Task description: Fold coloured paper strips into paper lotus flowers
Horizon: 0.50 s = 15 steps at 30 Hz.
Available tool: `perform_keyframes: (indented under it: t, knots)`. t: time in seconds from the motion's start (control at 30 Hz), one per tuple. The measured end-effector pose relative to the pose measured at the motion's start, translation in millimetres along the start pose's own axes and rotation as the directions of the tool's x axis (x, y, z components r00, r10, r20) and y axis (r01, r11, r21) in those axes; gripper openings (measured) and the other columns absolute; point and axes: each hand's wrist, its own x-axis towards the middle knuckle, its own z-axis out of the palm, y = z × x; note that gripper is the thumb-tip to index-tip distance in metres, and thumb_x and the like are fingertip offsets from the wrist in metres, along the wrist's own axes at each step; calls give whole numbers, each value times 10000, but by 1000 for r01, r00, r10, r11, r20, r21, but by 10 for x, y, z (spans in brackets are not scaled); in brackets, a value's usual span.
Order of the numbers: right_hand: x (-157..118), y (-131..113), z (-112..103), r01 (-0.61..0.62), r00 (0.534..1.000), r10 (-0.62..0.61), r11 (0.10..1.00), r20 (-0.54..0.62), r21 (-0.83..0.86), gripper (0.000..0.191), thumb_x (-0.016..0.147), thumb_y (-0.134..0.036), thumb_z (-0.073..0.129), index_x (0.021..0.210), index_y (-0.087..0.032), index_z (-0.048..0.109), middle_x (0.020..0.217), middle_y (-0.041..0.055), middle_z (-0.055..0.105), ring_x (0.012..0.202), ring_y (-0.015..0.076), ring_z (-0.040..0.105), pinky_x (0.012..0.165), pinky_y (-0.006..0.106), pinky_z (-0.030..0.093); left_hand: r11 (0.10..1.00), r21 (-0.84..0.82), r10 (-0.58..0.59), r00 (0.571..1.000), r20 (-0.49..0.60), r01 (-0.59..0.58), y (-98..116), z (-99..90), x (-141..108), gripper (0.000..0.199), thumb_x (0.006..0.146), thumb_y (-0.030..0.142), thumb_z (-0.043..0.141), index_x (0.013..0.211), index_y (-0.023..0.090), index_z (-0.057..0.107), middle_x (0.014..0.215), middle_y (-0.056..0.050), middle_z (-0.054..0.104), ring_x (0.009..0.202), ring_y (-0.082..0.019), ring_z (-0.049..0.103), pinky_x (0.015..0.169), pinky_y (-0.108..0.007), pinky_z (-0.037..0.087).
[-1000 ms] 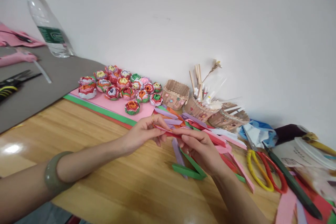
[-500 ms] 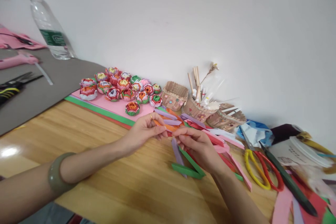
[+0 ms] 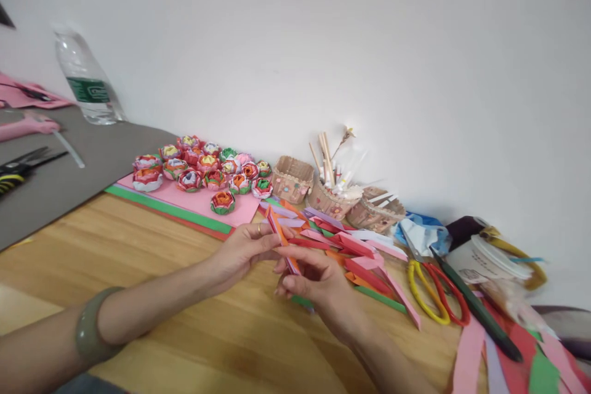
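Folded paper strips (image 3: pixel 281 237), orange and red with a purple edge, stand slanted between my two hands above the wooden table. My left hand (image 3: pixel 247 253), with a ring and a green bangle on that arm, pinches them near the middle. Lower down, my right hand (image 3: pixel 318 283) has its fingers closed round the bottom end. Just behind lie many loose folded strips (image 3: pixel 364 243) in pink, red, orange, purple and green. Several paper flowers (image 3: pixel 223 202) sit on pink sheets (image 3: pixel 247 210) to the left.
Three small cardboard baskets (image 3: pixel 292 178) stand along the wall, one holding sticks. Scissors (image 3: pixel 427 283) with yellow and red handles lie at right, beside a white tub (image 3: pixel 484 258). A water bottle (image 3: pixel 87 83), pink glue gun (image 3: pixel 30 128) and black pliers (image 3: pixel 21 169) are at left.
The held strip has turned from nearly level to a steep slant, with more colours showing. My right hand has moved left and lower. The whole view has shifted slightly.
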Motion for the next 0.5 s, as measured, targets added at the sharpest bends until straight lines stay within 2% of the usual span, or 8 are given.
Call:
perform_keyframes:
  t: [0.07, 0.13, 0.2, 0.27, 0.3, 0.37, 0.43, 0.5]
  knots:
    - [-132, -46, -42, -7, 998, 12, 996, 58, -90, 352, 647, -308, 755, 990, -272, 691, 820, 7, 687, 620, 110, 628, 573, 221, 468, 999, -7, -49, 999, -13, 49, -6, 5, -1, 250, 641, 323, 751, 769, 116, 692, 733, -46, 701, 616, -115, 610, 637, -229, 482]
    - [-263, -123, -120, -2, 996, 23, 970, 85, -244, 277, 669, -346, 733, 925, -241, 718, 780, 24, 698, 617, 117, 620, 561, 223, 458, 995, -1, -103, 994, -32, 103, -13, 0, 6, 216, 651, 296, 747, 756, 115, 698, 784, -66, 715, 688, -126, 629, 679, -224, 483]
    - [-372, -211, -209, 19, 999, -1, 898, 41, -440, 268, 705, -374, 699, 912, -206, 727, 638, 20, 669, 541, 114, 571, 510, 227, 434, 988, 33, -152, 988, -32, 153, -28, -5, 14, 200, 668, 281, 733, 765, 109, 705, 774, -74, 715, 695, -128, 631, 687, -226, 484]
    - [-446, -281, -277, 77, 992, -121, 811, -39, -579, 310, 714, -412, 682, 939, -202, 717, 584, 7, 626, 487, 106, 508, 466, 228, 409, 977, 87, -195, 981, -8, 195, -52, 3, 15, 197, 682, 273, 721, 788, 107, 710, 758, -72, 713, 692, -130, 633, 690, -232, 485]
    - [-471, -301, -295, 109, 978, -198, 748, -63, -654, 373, 694, -415, 701, 1009, -215, 691, 657, 19, 639, 525, 116, 515, 486, 237, 423, 970, 115, -215, 977, 11, 212, -67, 14, 12, 194, 682, 273, 719, 789, 111, 712, 752, -67, 712, 688, -130, 633, 690, -236, 486]
    - [-501, -305, -297, 164, 951, -306, 607, -39, -778, 639, 628, -400, 757, 1217, -266, 552, 982, 74, 633, 711, 161, 568, 611, 279, 481, 953, 190, -252, 966, 55, 238, -99, 53, -1, 185, 669, 278, 725, 762, 118, 713, 740, -59, 708, 667, -128, 626, 667, -233, 481]
    - [-515, -263, -272, 205, 950, -308, 484, 54, -851, 948, 563, -382, 801, 1375, -318, 317, 1319, 113, 436, 1021, 243, 537, 827, 366, 474, 932, 275, -269, 959, 88, 236, -129, 109, -18, 181, 660, 296, 726, 690, 119, 705, 700, -46, 690, 624, -118, 602, 629, -220, 467]
    - [-521, -193, -250, 247, 954, -261, 396, 149, -884, 1102, 548, -369, 810, 1422, -332, 140, 1445, 112, 268, 1253, 299, 367, 991, 443, 363, 915, 339, -275, 953, 123, 220, -151, 172, -36, 190, 658, 310, 721, 640, 124, 689, 644, -20, 654, 583, -105, 565, 601, -210, 449]
